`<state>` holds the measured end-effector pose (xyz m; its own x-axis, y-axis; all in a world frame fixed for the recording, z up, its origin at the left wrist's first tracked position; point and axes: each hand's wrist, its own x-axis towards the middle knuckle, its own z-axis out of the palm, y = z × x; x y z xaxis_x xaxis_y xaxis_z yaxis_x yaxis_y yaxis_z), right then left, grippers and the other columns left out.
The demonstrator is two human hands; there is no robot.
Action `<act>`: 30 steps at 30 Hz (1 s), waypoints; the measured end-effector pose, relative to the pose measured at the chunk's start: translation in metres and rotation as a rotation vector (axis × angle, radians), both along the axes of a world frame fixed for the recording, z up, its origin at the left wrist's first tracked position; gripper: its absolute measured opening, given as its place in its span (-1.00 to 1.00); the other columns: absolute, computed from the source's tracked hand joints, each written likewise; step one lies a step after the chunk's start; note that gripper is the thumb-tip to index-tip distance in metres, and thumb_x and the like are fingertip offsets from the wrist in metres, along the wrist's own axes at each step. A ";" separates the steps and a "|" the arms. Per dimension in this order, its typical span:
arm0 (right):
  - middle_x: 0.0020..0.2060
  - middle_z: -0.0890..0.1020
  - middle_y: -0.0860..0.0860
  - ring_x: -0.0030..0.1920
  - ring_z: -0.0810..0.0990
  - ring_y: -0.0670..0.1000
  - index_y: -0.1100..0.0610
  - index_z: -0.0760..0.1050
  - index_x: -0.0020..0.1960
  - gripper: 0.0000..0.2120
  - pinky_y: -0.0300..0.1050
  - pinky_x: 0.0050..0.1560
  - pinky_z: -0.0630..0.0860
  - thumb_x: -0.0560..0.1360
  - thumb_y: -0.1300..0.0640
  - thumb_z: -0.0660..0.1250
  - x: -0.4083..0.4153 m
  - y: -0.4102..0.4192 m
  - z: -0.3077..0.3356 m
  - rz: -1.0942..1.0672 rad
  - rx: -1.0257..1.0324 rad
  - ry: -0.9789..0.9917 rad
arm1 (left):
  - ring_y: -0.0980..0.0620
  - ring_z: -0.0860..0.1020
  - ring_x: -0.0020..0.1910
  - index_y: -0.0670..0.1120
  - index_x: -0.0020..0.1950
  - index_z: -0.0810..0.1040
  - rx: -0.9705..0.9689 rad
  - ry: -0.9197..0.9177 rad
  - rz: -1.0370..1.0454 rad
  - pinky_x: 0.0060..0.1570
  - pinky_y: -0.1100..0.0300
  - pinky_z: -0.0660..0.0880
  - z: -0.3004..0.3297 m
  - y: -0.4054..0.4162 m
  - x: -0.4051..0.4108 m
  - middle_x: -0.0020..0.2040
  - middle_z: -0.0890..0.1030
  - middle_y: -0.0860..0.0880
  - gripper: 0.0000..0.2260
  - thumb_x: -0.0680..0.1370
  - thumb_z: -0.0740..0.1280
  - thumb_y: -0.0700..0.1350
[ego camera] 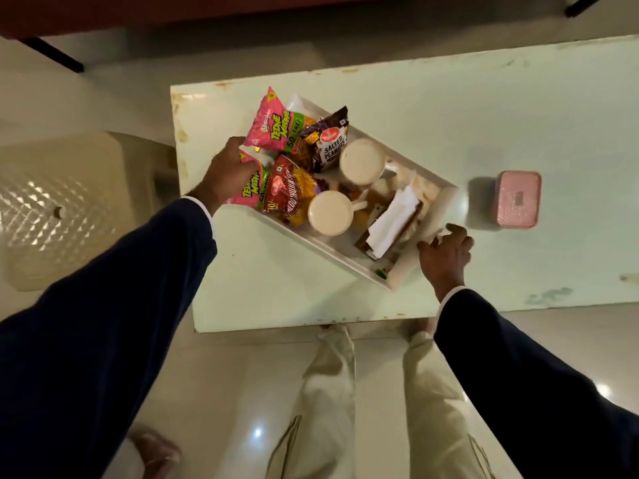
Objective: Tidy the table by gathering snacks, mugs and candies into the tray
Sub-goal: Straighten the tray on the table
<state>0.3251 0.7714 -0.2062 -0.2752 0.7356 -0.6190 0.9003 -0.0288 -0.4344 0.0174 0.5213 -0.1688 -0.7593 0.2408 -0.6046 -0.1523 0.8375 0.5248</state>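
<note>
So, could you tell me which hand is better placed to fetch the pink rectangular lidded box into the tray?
The right hand. It hovers open at the white tray's right end, near the pink rectangular lidded box. The left hand is across the tray on the snack packets.

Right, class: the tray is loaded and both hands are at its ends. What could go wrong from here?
1. The pink snack packet sticks out past the tray rim at the far end; it might slide off if the tray is tilted.
2. The two mugs stand unsecured among loose packets and could tip.
3. The right hand looks open beside the tray's corner, so a lift now may be lopsided.
</note>
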 end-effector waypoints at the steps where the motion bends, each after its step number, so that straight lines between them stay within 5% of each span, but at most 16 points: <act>1: 0.33 0.43 0.21 0.29 0.45 0.28 0.15 0.25 0.43 -0.44 0.13 0.35 0.38 0.48 0.25 0.35 0.001 0.002 0.000 -0.044 -0.084 0.041 | -0.08 0.59 0.11 -0.02 0.42 0.42 0.029 -0.025 0.000 0.08 0.03 0.56 0.000 0.003 -0.003 0.21 0.60 -0.08 -0.59 0.57 0.34 -0.09; 3: 0.23 0.55 0.15 0.21 0.56 0.22 0.08 0.23 0.43 -0.47 0.20 0.24 0.55 0.51 0.27 0.30 0.003 0.006 0.000 -0.108 -0.214 0.103 | -0.13 0.59 0.17 -0.03 0.36 0.46 0.065 -0.064 0.009 0.22 -0.05 0.54 -0.003 0.011 -0.007 0.19 0.60 -0.07 -0.62 0.54 0.38 -0.11; 8: 0.15 0.52 0.10 0.20 0.55 0.22 0.08 0.27 0.30 -0.55 0.31 0.14 0.60 0.49 0.36 0.31 -0.005 0.014 -0.001 -0.198 -0.281 0.143 | -0.18 0.59 0.20 -0.08 0.35 0.48 0.062 -0.141 0.028 0.29 -0.09 0.51 -0.009 0.016 -0.016 0.21 0.62 -0.12 -0.68 0.61 0.35 -0.07; 24: 0.21 0.54 0.24 0.17 0.58 0.27 0.20 0.28 0.34 -0.56 0.38 0.01 0.62 0.51 0.39 0.31 -0.059 0.106 0.010 0.275 -0.168 -0.021 | 0.05 0.61 -0.10 -0.02 0.25 0.41 0.057 -0.161 0.371 -0.25 0.16 0.48 -0.023 -0.028 0.077 -0.02 0.59 0.02 -0.72 0.59 0.38 -0.02; 30: 0.18 0.55 0.23 0.17 0.58 0.28 0.18 0.29 0.33 -0.57 0.34 0.09 0.60 0.50 0.37 0.26 -0.061 0.103 -0.004 0.279 -0.167 -0.012 | -0.04 0.63 -0.01 -0.04 0.30 0.40 0.027 -0.178 0.398 -0.05 0.03 0.58 -0.031 -0.035 0.090 0.05 0.60 -0.03 -0.66 0.58 0.39 0.00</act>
